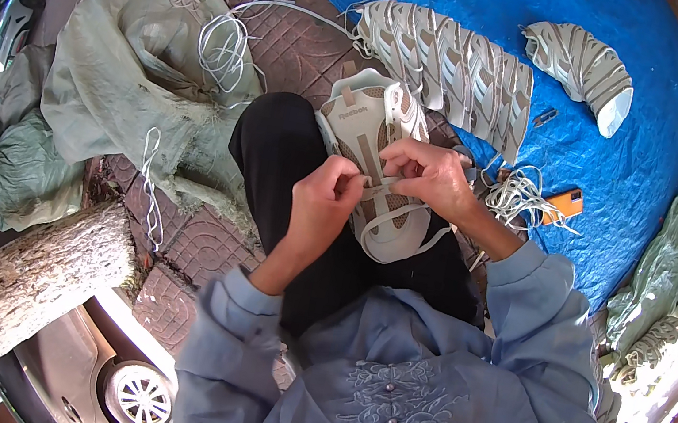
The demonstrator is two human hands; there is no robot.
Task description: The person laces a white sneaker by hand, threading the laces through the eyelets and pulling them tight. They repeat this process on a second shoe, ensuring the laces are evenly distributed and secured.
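Fingertips of the left hand (325,200) are pinching a flat white lace (396,218) at the middle of one beige-and-white shoe upper (369,140), which is lying on the person's black-clad lap. The right hand (426,175) is closing its grip on the same lace just beside it. Beyond the upper, a row of about eight more uppers (452,69) is lying on the blue tarp (631,180), with another stack (583,66) further right. Left of the upper, loose white laces (223,44) are resting on a grey-green sack (124,77).
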